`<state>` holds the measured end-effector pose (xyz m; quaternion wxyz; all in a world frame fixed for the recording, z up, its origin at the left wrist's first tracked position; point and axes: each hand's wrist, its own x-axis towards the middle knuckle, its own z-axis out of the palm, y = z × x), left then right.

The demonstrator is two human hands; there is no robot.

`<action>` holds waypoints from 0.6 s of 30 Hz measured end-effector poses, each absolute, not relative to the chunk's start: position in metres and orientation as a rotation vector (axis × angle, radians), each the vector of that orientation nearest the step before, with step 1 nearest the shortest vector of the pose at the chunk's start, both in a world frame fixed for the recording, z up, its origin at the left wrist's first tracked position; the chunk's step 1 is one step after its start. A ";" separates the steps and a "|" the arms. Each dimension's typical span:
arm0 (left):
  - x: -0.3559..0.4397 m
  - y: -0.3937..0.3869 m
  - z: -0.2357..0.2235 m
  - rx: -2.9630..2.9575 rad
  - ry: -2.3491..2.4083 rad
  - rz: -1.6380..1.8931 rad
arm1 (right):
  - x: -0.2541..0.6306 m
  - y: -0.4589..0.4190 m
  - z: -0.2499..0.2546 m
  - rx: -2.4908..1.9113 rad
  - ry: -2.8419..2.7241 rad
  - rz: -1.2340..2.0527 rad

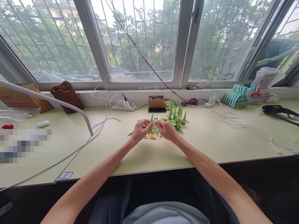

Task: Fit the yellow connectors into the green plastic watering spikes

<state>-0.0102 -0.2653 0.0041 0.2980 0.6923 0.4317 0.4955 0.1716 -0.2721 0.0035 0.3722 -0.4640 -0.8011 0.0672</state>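
My left hand [141, 130] and my right hand [166, 129] come close together over a pile of small plastic pieces on the table. A pointed green plastic piece [152, 117] rises at the fingertips of my left hand, which is closed around it. The fingers of my right hand are pinched, and what they hold is mostly hidden. Below the hands lie small yellow connector pieces [150, 136]. Just beyond my right hand stand tall green spikes [171, 107] joined with yellow pieces, with loose green cones [176, 125] beside them.
Behind the pile a phone [157, 110] lies before a small cardboard box [156, 103]. A power strip [123, 106] and white cables are to the left. Green hangers [236, 95] and black glasses [280, 112] sit at right, a brown pouch [66, 97] at left.
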 end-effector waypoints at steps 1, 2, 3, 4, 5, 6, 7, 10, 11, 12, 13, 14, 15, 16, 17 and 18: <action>-0.010 -0.266 0.004 1.857 1.134 1.279 | 0.172 -0.272 0.003 -1.205 -2.048 0.169; -0.010 -0.267 0.004 1.879 1.112 1.221 | 0.172 -0.271 0.003 -1.215 -2.047 0.170; -0.010 -0.267 0.004 1.905 1.084 1.162 | 0.172 -0.271 0.003 -1.224 -2.047 0.175; -0.010 -0.268 0.004 1.932 1.052 1.106 | 0.172 -0.271 0.003 -1.234 -2.048 0.181; -0.011 -0.269 0.004 1.961 1.022 1.057 | 0.172 -0.270 0.003 -1.243 -2.050 0.187; -0.011 -0.270 0.004 1.988 0.994 1.015 | 0.172 -0.270 0.003 -1.251 -2.052 0.191; -0.011 -0.271 0.004 2.013 0.968 0.979 | 0.172 -0.269 0.003 -1.257 -2.056 0.192; -0.012 -0.273 0.004 2.092 0.929 0.857 | 0.172 -0.268 0.002 -1.261 -2.077 0.184; -0.013 -0.273 0.005 2.123 0.932 0.829 | 0.172 -0.268 0.001 -1.263 -2.088 0.181; -0.014 -0.273 0.005 2.160 0.938 0.812 | 0.172 -0.268 0.001 -1.267 -2.102 0.181; -0.015 -0.272 0.006 2.200 0.947 0.806 | 0.172 -0.268 0.001 -1.273 -2.117 0.184; -0.016 -0.272 0.007 2.243 0.957 0.807 | 0.172 -0.268 0.001 -1.281 -2.133 0.191; -0.017 -0.272 0.008 2.288 0.970 0.811 | 0.172 -0.269 0.001 -1.289 -2.149 0.202; -0.018 -0.271 0.008 2.330 0.983 0.815 | 0.172 -0.269 0.001 -1.299 -2.164 0.216; -0.019 -0.270 0.008 2.365 0.999 0.821 | 0.172 -0.269 0.001 -1.309 -2.180 0.229; -0.019 -0.269 0.008 2.392 1.015 0.827 | 0.172 -0.270 0.001 -1.319 -2.195 0.241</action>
